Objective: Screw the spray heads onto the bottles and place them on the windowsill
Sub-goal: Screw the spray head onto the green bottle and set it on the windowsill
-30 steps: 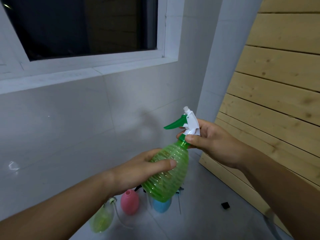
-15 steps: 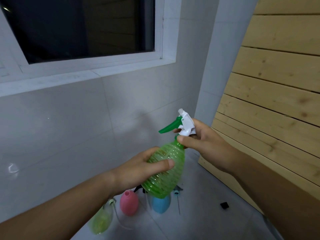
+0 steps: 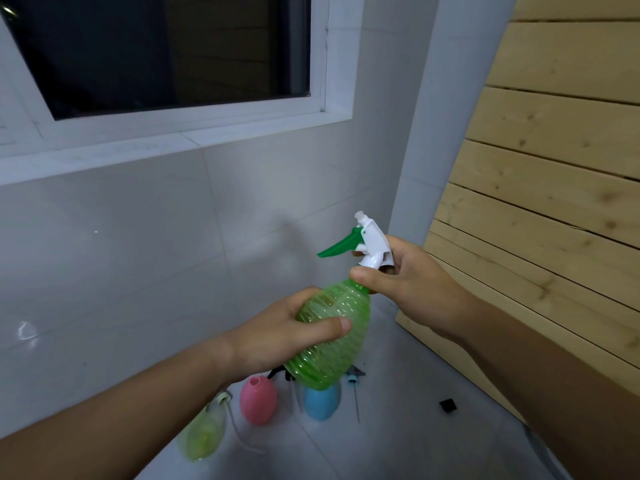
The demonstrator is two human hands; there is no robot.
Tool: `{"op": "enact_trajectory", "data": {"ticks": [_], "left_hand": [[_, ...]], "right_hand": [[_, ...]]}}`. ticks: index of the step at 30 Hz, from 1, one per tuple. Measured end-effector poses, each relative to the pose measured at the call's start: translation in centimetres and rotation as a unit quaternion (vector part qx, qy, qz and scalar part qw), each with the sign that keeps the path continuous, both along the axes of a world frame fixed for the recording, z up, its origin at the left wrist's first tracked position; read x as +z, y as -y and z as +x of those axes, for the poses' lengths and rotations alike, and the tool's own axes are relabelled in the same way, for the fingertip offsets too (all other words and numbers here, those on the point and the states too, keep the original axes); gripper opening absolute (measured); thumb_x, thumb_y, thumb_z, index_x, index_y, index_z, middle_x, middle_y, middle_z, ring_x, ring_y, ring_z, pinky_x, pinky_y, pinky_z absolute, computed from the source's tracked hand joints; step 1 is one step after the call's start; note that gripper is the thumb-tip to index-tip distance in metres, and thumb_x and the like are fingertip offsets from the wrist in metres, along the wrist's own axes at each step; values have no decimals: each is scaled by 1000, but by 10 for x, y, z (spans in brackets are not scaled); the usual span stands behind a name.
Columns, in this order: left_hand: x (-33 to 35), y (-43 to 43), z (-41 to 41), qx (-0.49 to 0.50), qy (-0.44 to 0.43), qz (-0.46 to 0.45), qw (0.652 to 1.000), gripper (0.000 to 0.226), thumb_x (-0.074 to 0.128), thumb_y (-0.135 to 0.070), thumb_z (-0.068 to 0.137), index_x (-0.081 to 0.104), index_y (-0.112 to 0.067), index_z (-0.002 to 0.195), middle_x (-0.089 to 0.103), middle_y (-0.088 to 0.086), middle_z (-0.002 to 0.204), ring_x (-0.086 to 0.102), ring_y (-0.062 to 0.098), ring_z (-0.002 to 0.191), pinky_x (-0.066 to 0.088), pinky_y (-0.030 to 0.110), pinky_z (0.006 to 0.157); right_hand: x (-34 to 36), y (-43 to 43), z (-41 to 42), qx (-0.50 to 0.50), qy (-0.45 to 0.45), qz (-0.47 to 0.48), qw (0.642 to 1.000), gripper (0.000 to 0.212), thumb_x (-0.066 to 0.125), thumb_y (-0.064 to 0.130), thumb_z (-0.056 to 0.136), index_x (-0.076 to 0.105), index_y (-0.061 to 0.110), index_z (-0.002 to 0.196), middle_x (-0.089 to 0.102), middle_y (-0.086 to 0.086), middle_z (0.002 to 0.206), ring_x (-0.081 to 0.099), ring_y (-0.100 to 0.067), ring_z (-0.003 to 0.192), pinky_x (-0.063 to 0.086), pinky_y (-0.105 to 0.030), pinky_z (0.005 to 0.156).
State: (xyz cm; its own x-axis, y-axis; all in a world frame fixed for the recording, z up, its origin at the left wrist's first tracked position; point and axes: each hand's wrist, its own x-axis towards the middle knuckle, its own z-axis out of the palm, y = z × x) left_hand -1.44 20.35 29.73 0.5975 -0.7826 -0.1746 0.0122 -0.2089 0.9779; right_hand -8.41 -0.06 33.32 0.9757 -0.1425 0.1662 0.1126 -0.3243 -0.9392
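I hold a ribbed, clear green bottle (image 3: 329, 344) in mid-air, tilted with its neck up and to the right. My left hand (image 3: 294, 334) wraps its body. A white spray head with a green trigger (image 3: 363, 242) sits on the neck, and my right hand (image 3: 405, 282) grips its collar. The white windowsill (image 3: 166, 147) runs above and to the left, with nothing on it in view. On the floor below stand a pink bottle (image 3: 258, 400) and a blue bottle (image 3: 322, 401), both without heads, and a yellow-green bottle (image 3: 204, 434).
A loose spray head with a dip tube (image 3: 355, 386) lies by the blue bottle, and a dark one is partly hidden behind the green bottle. A small black square (image 3: 447, 406) lies on the tiled floor. Wooden slats (image 3: 540, 209) lean at the right.
My right thumb has shifted on the spray head's collar and the head has turned slightly. The bottle stays in my left hand, in almost the same place.
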Motion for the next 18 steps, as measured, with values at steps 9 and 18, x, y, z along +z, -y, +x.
{"op": "enact_trajectory", "data": {"ticks": [9, 18], "left_hand": [[1, 2, -1, 8, 8, -3, 1000, 49, 81, -45, 75, 69, -23, 117, 81, -3, 97, 79, 16, 92, 62, 27, 75], [0, 4, 2, 15, 23, 4, 1000, 60, 82, -54, 67, 68, -24, 117, 81, 0, 101, 80, 21, 98, 65, 36, 84]], "right_hand": [[0, 6, 2, 34, -6, 54, 998, 20, 71, 16, 87, 67, 19, 107, 72, 1, 93, 68, -13, 88, 58, -27, 80], [-1, 11, 3, 61, -14, 89, 994, 21, 68, 13, 88, 67, 20, 109, 72, -2, 97, 69, -14, 90, 58, -29, 82]]}}
